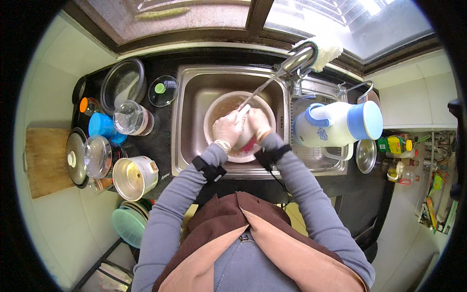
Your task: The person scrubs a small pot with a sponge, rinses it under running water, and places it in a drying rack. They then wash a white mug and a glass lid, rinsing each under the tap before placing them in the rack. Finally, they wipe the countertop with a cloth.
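Note:
My left hand (228,130), in a thin whitish glove, grips a white dish (243,113) whose shape is mostly hidden by my fingers. Close on its right, my gloved right hand (258,122) is curled against the dish; whether its fingers hold it is unclear. Both hands are inside a white round basin (218,106) standing in a stainless steel sink (193,93). Water (261,88) runs from the chrome faucet (297,60) onto the dish and hands. Something pinkish red (251,146) lies low in the basin among suds, partly covered.
A white and blue thermos jug (324,122) lies across the wire drainer (303,157) at right. Left of the sink are a dark pot (124,85), glass lid (163,96), clear jar (133,118) and cream pot (135,179). A whitish cloth (326,53) hangs behind the faucet.

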A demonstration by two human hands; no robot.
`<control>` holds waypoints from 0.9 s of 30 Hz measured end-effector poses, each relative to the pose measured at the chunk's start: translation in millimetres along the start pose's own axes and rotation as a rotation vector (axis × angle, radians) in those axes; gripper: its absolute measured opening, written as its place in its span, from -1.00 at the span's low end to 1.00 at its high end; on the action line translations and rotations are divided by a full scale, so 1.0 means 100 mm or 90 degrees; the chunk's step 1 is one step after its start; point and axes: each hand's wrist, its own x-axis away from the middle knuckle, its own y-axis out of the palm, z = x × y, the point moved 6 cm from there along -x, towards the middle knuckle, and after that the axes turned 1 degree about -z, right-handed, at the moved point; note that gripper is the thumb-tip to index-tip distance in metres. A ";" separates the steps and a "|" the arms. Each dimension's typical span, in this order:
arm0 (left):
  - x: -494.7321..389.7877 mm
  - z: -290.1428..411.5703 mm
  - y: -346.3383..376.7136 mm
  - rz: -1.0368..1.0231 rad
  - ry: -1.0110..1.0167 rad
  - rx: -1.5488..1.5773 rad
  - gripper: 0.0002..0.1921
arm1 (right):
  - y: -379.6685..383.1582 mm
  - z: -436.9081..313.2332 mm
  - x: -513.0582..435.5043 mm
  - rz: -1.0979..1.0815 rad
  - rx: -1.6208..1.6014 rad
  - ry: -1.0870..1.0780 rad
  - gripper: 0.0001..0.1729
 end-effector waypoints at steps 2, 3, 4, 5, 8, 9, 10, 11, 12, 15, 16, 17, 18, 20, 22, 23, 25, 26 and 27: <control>0.03 -0.07 -0.06 0.048 -0.022 0.030 -0.74 | -0.13 -0.19 0.06 0.186 0.037 -0.103 -0.66; 0.03 -0.12 -0.03 0.009 -0.055 -0.001 -0.74 | -0.22 -0.38 0.18 0.343 0.034 -0.230 -0.69; 0.06 -0.15 0.00 -0.015 -0.070 -0.017 -0.74 | -0.09 -0.20 0.07 0.140 -0.075 -0.053 -0.65; 0.06 -0.19 -0.01 -0.023 -0.091 -0.045 -0.74 | -0.04 -0.14 0.07 0.097 -0.107 0.045 -0.62; 0.08 -0.16 -0.08 0.039 -0.049 0.081 -0.75 | 0.05 -0.15 0.01 -0.024 -0.048 0.082 -0.59; 0.09 -0.13 -0.10 0.067 -0.020 0.148 -0.75 | -0.04 -0.18 0.03 0.061 -0.063 0.052 -0.61; 0.09 -0.13 -0.15 0.102 -0.014 0.157 -0.76 | -0.12 -0.19 -0.04 0.112 -0.040 0.016 -0.64; 0.08 -0.16 -0.08 0.028 -0.062 0.094 -0.76 | -0.11 -0.23 0.00 0.099 -0.004 -0.012 -0.66; 0.06 -0.16 -0.04 -0.016 -0.068 0.040 -0.76 | -0.11 -0.16 -0.09 0.041 -0.059 0.030 -0.69; 0.00 -0.10 -0.02 -0.038 -0.034 -0.095 -0.75 | -0.08 -0.14 -0.07 -0.023 -0.106 0.085 -0.66; -0.01 -0.07 -0.05 0.012 -0.001 -0.091 -0.74 | -0.11 -0.24 -0.08 0.008 -0.054 -0.005 -0.63; -0.03 -0.02 -0.09 0.069 0.045 -0.069 -0.70 | -0.13 -0.34 -0.05 0.025 0.006 -0.093 -0.59; -0.02 -0.16 -0.09 0.086 -0.081 0.043 -0.72 | -0.30 -0.45 0.01 0.250 0.088 -0.146 -0.58; -0.04 -0.22 0.00 0.017 -0.122 0.034 -0.70 | -0.18 -0.28 -0.03 0.122 -0.039 0.074 -0.63; -0.04 -0.30 0.06 -0.035 -0.155 0.040 -0.66 | -0.08 -0.24 -0.02 0.027 -0.048 0.172 -0.69; -0.05 -0.30 0.03 0.006 -0.120 0.104 -0.67 | -0.07 -0.31 -0.02 -0.007 0.051 0.117 -0.68; -0.05 -0.33 -0.01 0.061 -0.081 0.209 -0.69 | -0.28 -0.67 0.04 0.261 0.154 -0.240 -0.67; -0.04 -0.31 -0.03 0.078 -0.034 0.174 -0.72 | -0.22 -0.55 -0.04 0.146 0.080 -0.154 -0.66; -0.03 -0.35 -0.01 0.055 -0.061 0.147 -0.76 | -0.07 -0.29 -0.08 -0.012 -0.009 0.110 -0.63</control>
